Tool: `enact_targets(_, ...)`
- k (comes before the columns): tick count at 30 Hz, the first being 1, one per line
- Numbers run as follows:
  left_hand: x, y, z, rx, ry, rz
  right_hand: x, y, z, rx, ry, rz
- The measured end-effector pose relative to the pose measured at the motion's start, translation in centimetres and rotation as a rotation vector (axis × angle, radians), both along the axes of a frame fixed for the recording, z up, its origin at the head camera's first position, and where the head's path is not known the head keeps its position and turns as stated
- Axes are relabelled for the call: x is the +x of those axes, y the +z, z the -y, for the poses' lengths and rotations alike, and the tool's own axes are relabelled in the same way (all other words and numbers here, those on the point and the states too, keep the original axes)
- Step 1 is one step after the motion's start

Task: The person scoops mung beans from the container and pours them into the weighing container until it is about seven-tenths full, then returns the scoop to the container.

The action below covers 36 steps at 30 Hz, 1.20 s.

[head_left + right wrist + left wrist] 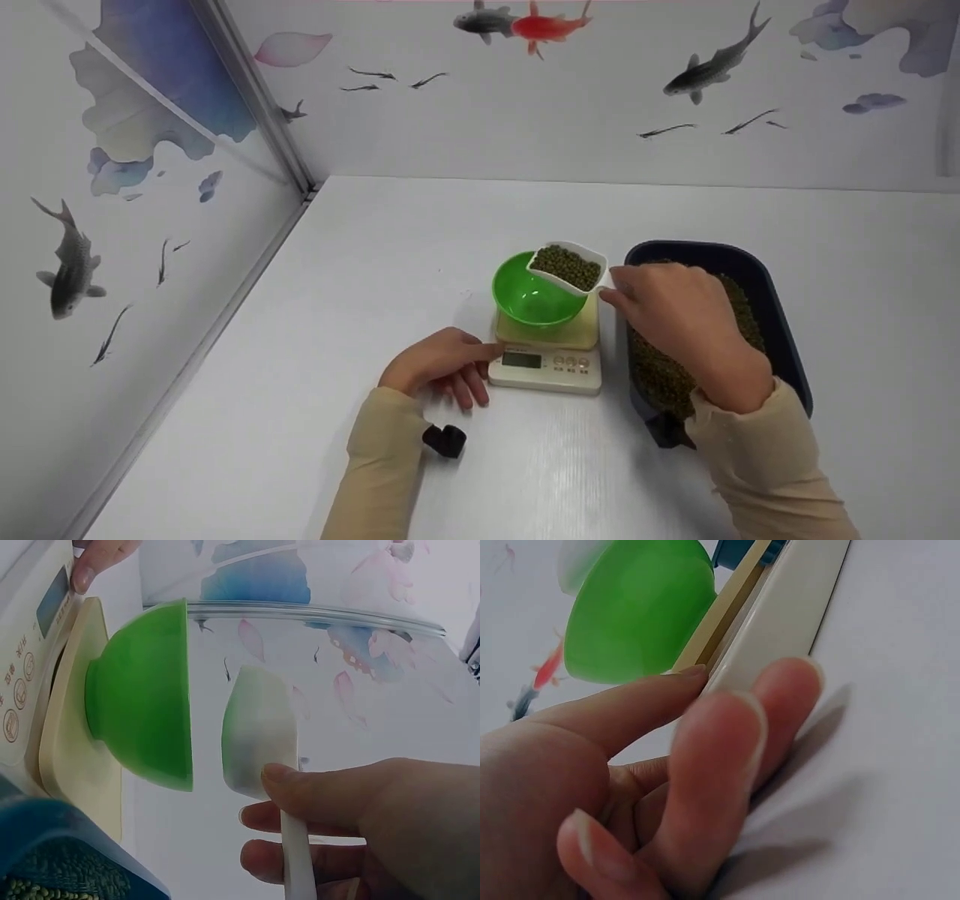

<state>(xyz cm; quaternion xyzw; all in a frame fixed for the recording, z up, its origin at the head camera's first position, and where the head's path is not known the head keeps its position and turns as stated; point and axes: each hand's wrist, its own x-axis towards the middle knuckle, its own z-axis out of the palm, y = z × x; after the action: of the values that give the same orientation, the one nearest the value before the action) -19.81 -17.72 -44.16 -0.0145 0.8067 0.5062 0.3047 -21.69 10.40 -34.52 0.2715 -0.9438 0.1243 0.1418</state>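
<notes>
A white scoop [262,731], heaped with green beans [566,268] that look like mung beans, hangs over the back right of a green bowl [536,307]. My right hand [686,322] pinches its handle between thumb and fingers. The bowl stands on the cream platform of a kitchen scale [551,381]; what shows of its inside holds no beans. Beside the scale's left edge, my left hand [442,356] rests with loosely bent fingers, and its thumb touches the scale near the display. The display's reading is not legible.
Right of the scale stands a dark blue tub [786,352] holding more green beans, partly hidden under my right forearm. A small black piece [445,441] sits by my left sleeve. Panels printed with fish [712,71] border the white table [390,247] at the back and left.
</notes>
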Motion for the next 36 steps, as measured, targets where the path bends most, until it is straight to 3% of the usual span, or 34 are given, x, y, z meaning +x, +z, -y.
enact_targets(13, -0.1, -0.21, 0.01, 0.002, 0.002, 0.012, 0.27, -0.64, 0.26, -0.001, -0.007, -0.077)
enact_targets(36, -0.08, -0.07, 0.19, 0.008, -0.011, 0.015, 0.21, -0.38, 0.18, -0.022, -0.035, -0.106)
